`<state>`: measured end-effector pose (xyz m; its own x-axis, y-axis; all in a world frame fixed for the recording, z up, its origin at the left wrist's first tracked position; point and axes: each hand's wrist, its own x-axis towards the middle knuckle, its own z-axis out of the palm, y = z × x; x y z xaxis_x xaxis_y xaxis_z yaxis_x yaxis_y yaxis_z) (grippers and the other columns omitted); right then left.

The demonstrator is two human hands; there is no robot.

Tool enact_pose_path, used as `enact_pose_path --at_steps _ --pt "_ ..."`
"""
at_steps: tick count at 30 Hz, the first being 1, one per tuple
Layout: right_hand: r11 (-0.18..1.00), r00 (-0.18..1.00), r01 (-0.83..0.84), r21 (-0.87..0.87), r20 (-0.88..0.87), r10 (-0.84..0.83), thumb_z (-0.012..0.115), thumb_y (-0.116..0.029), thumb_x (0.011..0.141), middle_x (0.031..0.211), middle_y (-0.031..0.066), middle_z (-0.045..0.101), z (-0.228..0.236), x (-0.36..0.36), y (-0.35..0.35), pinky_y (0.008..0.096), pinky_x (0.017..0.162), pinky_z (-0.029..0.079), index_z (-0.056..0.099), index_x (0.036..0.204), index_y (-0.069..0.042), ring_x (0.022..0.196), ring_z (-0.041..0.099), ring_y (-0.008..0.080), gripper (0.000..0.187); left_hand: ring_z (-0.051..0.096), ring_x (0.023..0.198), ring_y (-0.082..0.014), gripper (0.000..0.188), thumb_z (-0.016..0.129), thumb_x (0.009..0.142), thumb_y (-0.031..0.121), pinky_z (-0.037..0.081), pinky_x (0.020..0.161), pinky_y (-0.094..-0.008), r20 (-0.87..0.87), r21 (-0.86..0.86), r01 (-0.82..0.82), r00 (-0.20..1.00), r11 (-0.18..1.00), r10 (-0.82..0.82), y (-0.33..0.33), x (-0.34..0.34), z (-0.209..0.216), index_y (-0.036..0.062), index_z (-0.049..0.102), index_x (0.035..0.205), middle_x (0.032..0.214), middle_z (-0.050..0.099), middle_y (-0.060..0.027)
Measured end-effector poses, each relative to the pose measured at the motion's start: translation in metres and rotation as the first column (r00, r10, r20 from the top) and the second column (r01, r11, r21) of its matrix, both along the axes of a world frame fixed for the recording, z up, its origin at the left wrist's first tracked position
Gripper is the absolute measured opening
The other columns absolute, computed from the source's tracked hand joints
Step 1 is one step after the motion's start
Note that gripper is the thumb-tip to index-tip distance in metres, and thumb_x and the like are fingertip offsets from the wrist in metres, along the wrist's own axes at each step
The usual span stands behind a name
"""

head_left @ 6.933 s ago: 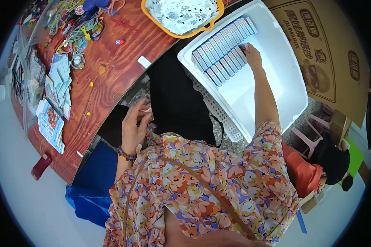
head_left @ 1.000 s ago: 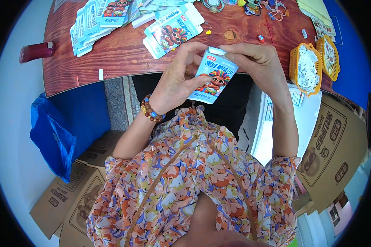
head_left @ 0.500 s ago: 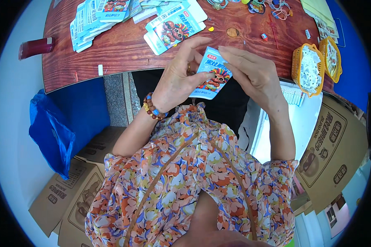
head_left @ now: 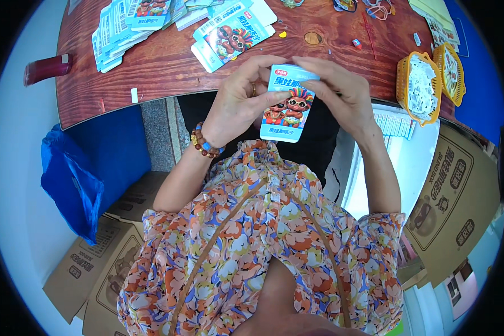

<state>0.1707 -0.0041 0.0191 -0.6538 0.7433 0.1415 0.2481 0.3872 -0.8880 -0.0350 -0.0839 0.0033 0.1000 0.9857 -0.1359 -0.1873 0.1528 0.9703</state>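
Between my two hands is a small light-blue card box (head_left: 288,115) with cartoon figures on its front, held over my lap at the table's near edge. My left hand (head_left: 245,98) grips its left side, with the thumb lying across the front and the other fingers behind. At the upper right corner my right hand (head_left: 341,95) is closed on the box's top end, its thumb on the front. Flat blue cartons (head_left: 229,39) of the same print lie on the table beyond my left hand. The back of the box is hidden.
A heap of flat cartons (head_left: 120,39) covers the far left of the wooden table (head_left: 173,67). Two yellow baskets (head_left: 402,87) with white packets stand at the right edge. A dark red bottle-like object (head_left: 47,70) lies at the left. Below are a white tray (head_left: 369,185) and brown cardboard boxes (head_left: 451,196).
The box has turned more upright and its lower end has dropped slightly. My right hand has shifted its fingers along the top end, while my left hand keeps its hold.
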Motion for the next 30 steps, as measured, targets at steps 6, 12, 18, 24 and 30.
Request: enact_pose_path --at_steps 6,12,18,24,30 --pt "0.997 0.994 0.052 -0.056 -0.091 -0.057 0.067 -0.003 0.088 0.121 0.0113 0.068 -0.009 0.005 -0.007 0.0298 0.093 0.052 0.067 0.118 -0.001 0.11 0.065 0.0192 0.03 0.064 0.087 -0.0071 0.045 0.068 0.09 0.003 0.053 0.073 -0.0207 0.034 0.019 -0.021 0.999 1.0 0.021 0.0 0.005 0.002 0.0031 0.049 0.131 0.1 0.064 -0.0043" --pt "0.885 0.977 0.107 -0.454 -0.115 -0.177 0.068 -0.002 0.087 0.116 0.0101 0.07 -0.004 0.006 -0.007 0.0289 0.092 0.053 0.07 0.115 -0.001 0.105 0.066 0.017 0.028 0.065 0.091 -0.0082 0.048 0.068 0.09 0.003 0.054 0.075 -0.022 0.028 -0.013 0.043 0.999 0.999 -0.042 0.0 0.003 0.002 0.0033 0.049 0.133 0.101 0.062 -0.0037" --pt "0.991 0.996 0.043 -0.129 -0.071 -0.053 0.068 -0.002 0.087 0.109 0.009 0.071 -0.004 0.009 -0.003 0.0269 0.086 0.053 0.072 0.108 0.0 0.101 0.066 0.0156 0.022 0.066 0.092 -0.0093 0.045 0.068 0.089 0.002 0.055 0.077 -0.0234 0.071 -0.015 0.015 0.997 1.0 -0.014 -0.003 0.005 0.001 0.0023 0.05 0.131 0.106 0.064 -0.0055" --pt "0.96 0.987 0.009 -0.279 -0.154 -0.053 0.067 -0.002 0.088 0.104 0.0088 0.071 -0.008 0.011 0.006 0.0269 0.084 0.053 0.071 0.104 0.001 0.097 0.066 0.0157 0.017 0.066 0.091 -0.0083 0.04 0.068 0.089 0.001 0.053 0.075 -0.0214 0.027 0.007 0.049 0.998 0.999 -0.049 0.002 0.002 -0.001 0.0015 0.054 0.127 0.106 0.066 -0.0054" --pt "0.926 0.996 0.033 -0.377 -0.067 -0.063 0.066 -0.005 0.091 0.103 0.0063 0.07 -0.009 0.007 -0.001 0.0251 0.081 0.052 0.07 0.109 0.002 0.093 0.065 0.0112 0.02 0.066 0.085 -0.0071 0.033 0.069 0.089 0.002 0.053 0.071 -0.0206 -0.076 -0.052 0.006 0.997 0.999 -0.01 0.003 -0.002 -0.001 0.0008 0.06 0.121 0.1 0.069 -0.0057"
